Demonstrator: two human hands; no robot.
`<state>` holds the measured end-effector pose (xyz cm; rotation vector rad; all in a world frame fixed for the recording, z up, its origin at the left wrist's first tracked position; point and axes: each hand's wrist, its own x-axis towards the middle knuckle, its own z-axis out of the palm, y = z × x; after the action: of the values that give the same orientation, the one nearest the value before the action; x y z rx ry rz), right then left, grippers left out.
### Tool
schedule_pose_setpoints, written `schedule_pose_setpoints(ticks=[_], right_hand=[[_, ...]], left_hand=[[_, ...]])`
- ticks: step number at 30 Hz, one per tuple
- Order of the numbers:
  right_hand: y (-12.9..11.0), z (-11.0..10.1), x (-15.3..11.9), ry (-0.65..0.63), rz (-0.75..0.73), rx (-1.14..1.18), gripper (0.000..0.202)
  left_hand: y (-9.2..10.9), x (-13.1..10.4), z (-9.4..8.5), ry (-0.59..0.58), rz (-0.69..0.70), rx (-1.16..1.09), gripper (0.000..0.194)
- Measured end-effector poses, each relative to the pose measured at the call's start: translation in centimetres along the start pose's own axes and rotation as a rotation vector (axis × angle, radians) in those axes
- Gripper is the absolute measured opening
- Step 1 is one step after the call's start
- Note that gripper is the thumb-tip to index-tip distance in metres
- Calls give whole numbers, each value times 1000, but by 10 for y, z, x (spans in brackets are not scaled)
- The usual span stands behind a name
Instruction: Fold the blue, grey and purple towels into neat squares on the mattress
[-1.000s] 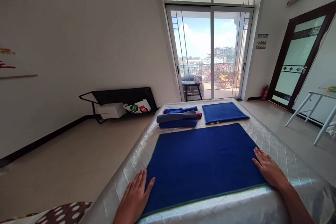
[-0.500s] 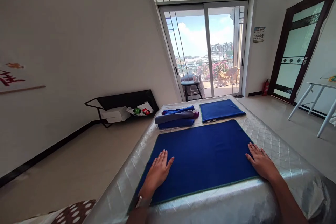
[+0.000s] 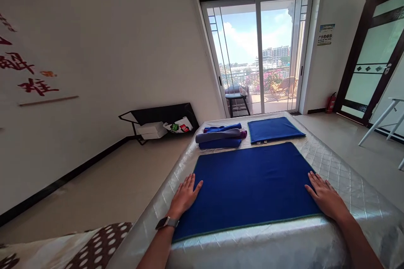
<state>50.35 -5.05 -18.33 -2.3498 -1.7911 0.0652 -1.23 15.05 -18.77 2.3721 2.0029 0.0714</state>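
Deep blue, the flat cloth (image 3: 252,189) lies across the lower centre of the frame on a plastic-covered mattress (image 3: 334,168). Both hands rest on its side edges with fingers extended: the left hand (image 3: 184,195) at lower centre-left, the right hand (image 3: 326,195) at lower right. Just beyond it, near the middle of the frame, are a pile of rolled and folded fabrics (image 3: 221,135) and, right of that, a folded blue cloth (image 3: 274,129).

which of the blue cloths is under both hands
The largest blue cloth, spread flat nearest the person; the folded one and the rolled pile lie beyond it.
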Motion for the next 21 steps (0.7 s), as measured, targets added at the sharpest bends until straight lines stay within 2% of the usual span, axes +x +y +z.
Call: schedule_pose_setpoints(ticks=[2,10,15,18,19,21], right_hand=[[0,-1,0,-5,-3,-6,68],[-2,-4,0,-20,-14,-32,65],[-12,-13,-3,-41,7,-20,66],[-15,-16,-4,-57,29,2,68],[-15,-16,-4,-59,34,12,68],[-16,-15,-3,-49,33,37,66]], left_hand=[[-8,-2,2,7,-19,-3,78],[-6,1,10,45,-14,14,77],[-7,0,-5,22,20,81,75],[17,4,-23,18,-74,125,84],[34,6,-27,20,-83,138,88],[83,8,-32,34,21,126,90]])
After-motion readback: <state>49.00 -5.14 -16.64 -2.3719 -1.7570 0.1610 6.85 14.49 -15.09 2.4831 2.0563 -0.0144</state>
